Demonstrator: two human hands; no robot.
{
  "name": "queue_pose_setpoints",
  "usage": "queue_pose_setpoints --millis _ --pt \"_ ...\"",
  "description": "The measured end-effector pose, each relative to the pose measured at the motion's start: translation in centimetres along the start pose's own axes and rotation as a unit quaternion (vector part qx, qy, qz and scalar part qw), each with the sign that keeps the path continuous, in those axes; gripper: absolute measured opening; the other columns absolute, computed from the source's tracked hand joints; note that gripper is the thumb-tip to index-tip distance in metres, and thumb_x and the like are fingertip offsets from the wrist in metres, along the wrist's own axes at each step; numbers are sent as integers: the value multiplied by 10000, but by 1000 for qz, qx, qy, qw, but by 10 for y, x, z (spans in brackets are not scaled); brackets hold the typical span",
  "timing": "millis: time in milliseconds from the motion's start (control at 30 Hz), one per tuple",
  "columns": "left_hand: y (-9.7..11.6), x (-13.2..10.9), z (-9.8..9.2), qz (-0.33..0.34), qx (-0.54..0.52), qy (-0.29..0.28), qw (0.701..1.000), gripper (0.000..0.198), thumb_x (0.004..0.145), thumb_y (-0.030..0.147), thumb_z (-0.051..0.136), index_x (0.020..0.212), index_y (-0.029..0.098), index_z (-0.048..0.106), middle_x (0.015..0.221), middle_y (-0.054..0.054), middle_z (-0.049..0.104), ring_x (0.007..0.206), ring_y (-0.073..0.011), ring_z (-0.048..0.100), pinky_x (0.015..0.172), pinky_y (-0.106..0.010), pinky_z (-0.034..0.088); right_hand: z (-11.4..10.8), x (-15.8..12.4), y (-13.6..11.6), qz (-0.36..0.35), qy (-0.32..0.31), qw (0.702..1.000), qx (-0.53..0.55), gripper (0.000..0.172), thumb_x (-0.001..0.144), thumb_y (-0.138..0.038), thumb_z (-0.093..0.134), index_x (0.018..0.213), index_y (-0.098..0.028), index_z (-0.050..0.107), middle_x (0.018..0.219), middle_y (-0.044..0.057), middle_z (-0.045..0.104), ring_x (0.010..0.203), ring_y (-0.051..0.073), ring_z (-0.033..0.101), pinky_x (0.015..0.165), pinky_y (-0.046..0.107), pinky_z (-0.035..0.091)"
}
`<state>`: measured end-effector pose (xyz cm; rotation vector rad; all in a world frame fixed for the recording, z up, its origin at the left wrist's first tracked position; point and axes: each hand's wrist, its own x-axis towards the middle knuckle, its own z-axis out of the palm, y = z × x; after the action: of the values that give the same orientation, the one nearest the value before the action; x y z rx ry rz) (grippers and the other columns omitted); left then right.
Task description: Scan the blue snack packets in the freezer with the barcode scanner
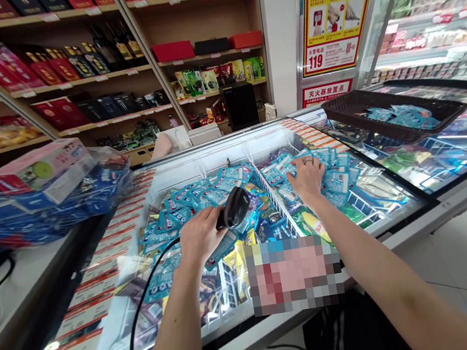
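Note:
My left hand (200, 235) is closed around the handle of a black barcode scanner (234, 207), whose black cable (146, 298) trails down toward me. The scanner's head points into an open chest freezer (255, 142) over a heap of light-blue packets (185, 206). My right hand (307, 178) lies flat, fingers spread, on more light-blue packets (336, 179) in the compartment to the right of a white wire divider (272, 192). A ring shows on one finger.
A dark plastic basket (338, 108) with several blue packets sits on the freezer's glass lid at right. Wrapped blue boxes (45, 193) lie on the counter at left. Shelves of boxed goods (65, 65) stand behind; a refrigerated display (434, 19) is far right.

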<state>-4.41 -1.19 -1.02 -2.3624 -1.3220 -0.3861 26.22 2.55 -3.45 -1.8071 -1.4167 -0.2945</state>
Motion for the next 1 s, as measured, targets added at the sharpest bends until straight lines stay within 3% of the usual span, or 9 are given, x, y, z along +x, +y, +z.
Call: queue_pose_setpoints --millis 133,267,533,767,1000 --pt "0 -1 0 -10 2 4 1000 302 790 324 503 1072 224 544 964 -54 642 896 -222 594 655 -311 421 -2 -3 -6 -69 -16 997 -2 288 810 -284 516 1073 -189 585 1225 134 507 1136 315 371 966 527 204" --pt "2 -2 -1 -17 1 0 1000 307 787 319 499 1076 221 542 977 -67 645 911 -221 595 674 -306 430 2 -8 -12 -150 -77 986 -5 259 850 -323 470 1043 -230 617 1078 86 599 1052 272 442 1035 546 100" --pt "-2 0 -9 -1 -3 -23 1000 300 788 290 496 1073 213 543 957 -71 645 920 -227 597 694 -312 442 7 -11 -9 -130 -49 989 -52 255 824 -260 509 1049 -206 617 1114 103 591 1069 281 448 1044 568 88" --pt "-16 -4 -19 -16 11 -36 999 300 794 314 491 1075 225 544 938 -67 643 897 -220 600 657 -299 438 6 -16 -20 -203 -105 974 0 269 888 -230 389 987 -221 639 1111 68 614 1125 238 452 1086 541 29" --pt "-35 -18 -19 -72 36 -6 997 286 802 334 482 1055 218 547 968 -76 642 885 -229 610 640 -297 440 10 -22 -36 -289 -146 946 0 272 887 -211 392 991 -237 642 1095 45 636 1123 218 473 1108 527 35"
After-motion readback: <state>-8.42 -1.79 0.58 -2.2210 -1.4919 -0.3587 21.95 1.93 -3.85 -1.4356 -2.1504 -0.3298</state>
